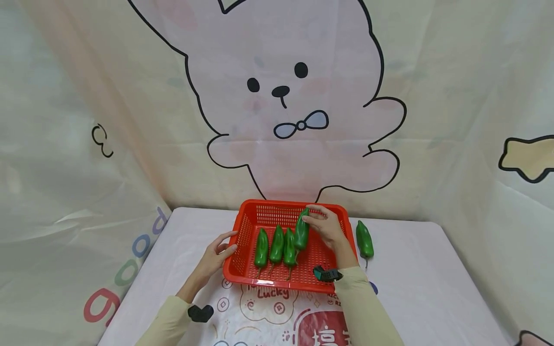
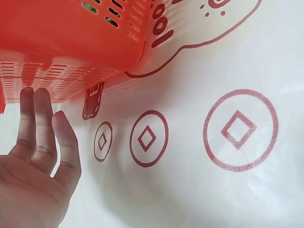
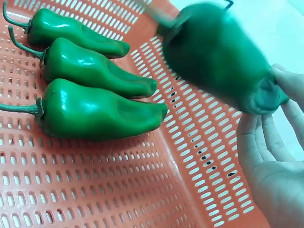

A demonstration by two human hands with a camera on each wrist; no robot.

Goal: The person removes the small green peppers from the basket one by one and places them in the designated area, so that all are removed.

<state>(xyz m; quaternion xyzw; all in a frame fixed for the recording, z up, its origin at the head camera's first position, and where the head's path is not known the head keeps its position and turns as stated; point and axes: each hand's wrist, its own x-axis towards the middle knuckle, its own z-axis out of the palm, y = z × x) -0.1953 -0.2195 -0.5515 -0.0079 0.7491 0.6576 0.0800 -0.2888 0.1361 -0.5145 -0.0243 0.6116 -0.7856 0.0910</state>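
A red plastic basket [image 1: 277, 282] stands on the table with several green peppers [image 1: 261, 249] lying side by side in it, stems toward the person. My right hand [image 1: 322, 225] is above the basket's right half and pinches another green pepper [image 1: 301, 231] by its tip. In the right wrist view this pepper [image 3: 213, 59] hangs stem-first over the basket, right of the others. At the basket's left side, my left hand [image 1: 216, 254] touches the rim. The left wrist view shows its fingers [image 2: 42, 123] nearly straight beside the slotted outer wall.
One more green pepper [image 1: 364, 240] lies on the white table [image 1: 411, 274] to the right of the basket. The printed sheet [image 1: 255, 317] lies in front of the basket. Behind the table hangs a cloth [image 1: 173, 168] with a cartoon animal.
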